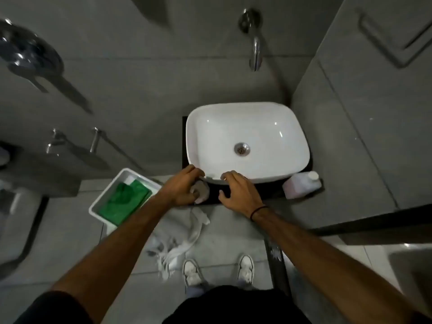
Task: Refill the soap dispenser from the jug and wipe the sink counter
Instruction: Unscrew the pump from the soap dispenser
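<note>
At the front left corner of the dark sink counter (214,192), in the head view, both hands work at a small pale soap dispenser (201,191) that stands just below the rim of the white basin (247,113).

The step in hand looks like opening the dispenser for refilling. To do it well, I judge the left hand should steady the bottle body flat on the counter while the right turns or lifts the pump top straight up, so that nothing tips toward the counter edge. The jug should be brought close before any pouring.

The left hand (183,185) is curled around the dispenser from the left, its fingers closed on the body, and hides most of it. The right hand (238,191) is half open, its fingers spread and bent; the fingertips lie by the basin rim and the thumb points toward the dispenser. Whether it touches the dispenser I cannot tell; it holds nothing.

The pinkish jug (301,185), its cap on, rests at the right front corner of the counter, well apart from the dispenser. A green cloth (124,202) lies in a white tray (93,208) to the left.
</note>
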